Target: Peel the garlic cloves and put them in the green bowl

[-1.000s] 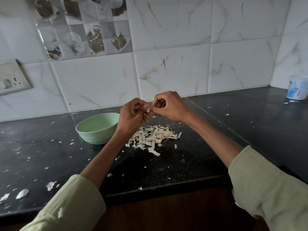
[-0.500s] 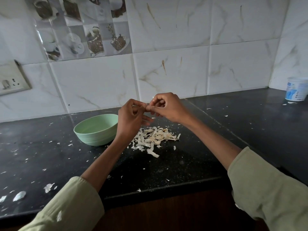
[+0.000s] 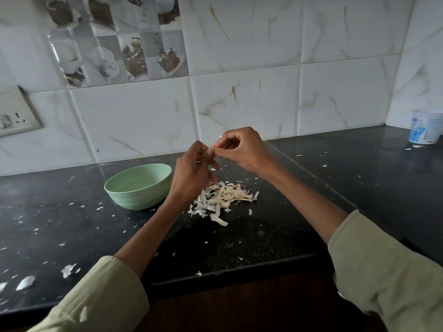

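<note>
Small pale garlic clove (image 3: 213, 150), nearly hidden, pinched between two hands up in the air, above the black stone counter (image 3: 275, 236). Too small and too covered to tell how much skin is on it.

Left hand (image 3: 191, 173), fingers curled, thumb and fingertips pinching the clove from the left side. Right hand (image 3: 242, 149), fingers curled in too, thumb and first finger nipping at the same spot from the right. Fingertips of both hands touching. A tiny white flake of skin (image 3: 220, 136) sticking up by the right hand's knuckle.

Just below the hands, a messy heap of thin white garlic skins (image 3: 223, 200) lying on the counter. Round pale green bowl (image 3: 136, 188) sitting upright just to the left of the heap, near the left wrist. Inside of the bowl mostly in view, smooth and green; no cloves to be seen in the part that shows.

Little white bits of skin (image 3: 68, 269) spread all over the counter, bigger ones near the front left edge. Loose light green sleeves (image 3: 383, 271) on both arms.

White plastic tub with blue print (image 3: 425, 127) far off at the right, in the corner by the wall. White marbled wall tiles (image 3: 239, 101) behind, a grey switch plate (image 3: 14, 116) at the left.
</note>
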Available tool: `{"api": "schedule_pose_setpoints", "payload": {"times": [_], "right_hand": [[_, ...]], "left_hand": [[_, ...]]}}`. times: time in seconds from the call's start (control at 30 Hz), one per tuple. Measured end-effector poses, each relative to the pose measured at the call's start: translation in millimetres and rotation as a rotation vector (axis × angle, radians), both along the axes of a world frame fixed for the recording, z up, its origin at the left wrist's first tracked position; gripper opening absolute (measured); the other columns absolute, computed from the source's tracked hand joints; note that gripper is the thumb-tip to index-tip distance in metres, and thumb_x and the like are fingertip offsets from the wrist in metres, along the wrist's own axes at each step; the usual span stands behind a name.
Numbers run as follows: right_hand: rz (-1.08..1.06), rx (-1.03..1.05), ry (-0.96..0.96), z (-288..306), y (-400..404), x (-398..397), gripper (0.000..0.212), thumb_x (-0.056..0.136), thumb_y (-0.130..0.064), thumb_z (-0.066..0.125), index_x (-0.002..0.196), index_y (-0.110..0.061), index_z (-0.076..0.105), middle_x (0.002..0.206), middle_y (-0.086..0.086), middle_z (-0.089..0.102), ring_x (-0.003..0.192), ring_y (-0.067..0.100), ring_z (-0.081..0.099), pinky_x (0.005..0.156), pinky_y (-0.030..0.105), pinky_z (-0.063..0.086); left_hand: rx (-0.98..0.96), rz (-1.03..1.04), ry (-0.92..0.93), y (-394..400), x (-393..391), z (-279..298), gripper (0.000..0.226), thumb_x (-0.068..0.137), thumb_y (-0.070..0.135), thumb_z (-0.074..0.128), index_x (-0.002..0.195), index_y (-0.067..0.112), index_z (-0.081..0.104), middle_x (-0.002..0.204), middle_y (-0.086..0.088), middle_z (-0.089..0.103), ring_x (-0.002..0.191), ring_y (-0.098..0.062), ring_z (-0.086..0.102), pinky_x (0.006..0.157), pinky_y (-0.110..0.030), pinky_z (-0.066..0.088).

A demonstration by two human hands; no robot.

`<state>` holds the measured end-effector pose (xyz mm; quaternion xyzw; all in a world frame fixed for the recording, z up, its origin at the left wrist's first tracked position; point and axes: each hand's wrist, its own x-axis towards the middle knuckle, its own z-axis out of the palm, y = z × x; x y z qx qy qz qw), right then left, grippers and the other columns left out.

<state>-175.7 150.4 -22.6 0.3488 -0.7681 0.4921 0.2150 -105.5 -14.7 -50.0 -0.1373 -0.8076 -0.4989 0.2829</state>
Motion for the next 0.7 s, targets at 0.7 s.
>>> {"api": "schedule_pose_setpoints", "payload": {"times": [0.7], "right_hand": [[0.188, -0.226, -0.268, -7.5, -9.3, -5.7, 0.025, 0.089, -0.011, 0.080, 0.111, -0.001, 0.077, 0.102, 0.007, 0.079, 0.085, 0.019, 0.074, 0.079, 0.032, 0.063]], "left_hand": [[0.210, -0.071, 0.045, -2.9, -5.8, 0.8, 0.025, 0.112, 0.020, 0.049, 0.099, -0.001, 0.055, 0.078, -0.011, 0.067, 0.057, -0.014, 0.054, 0.051, -0.021, 0.042]]}}
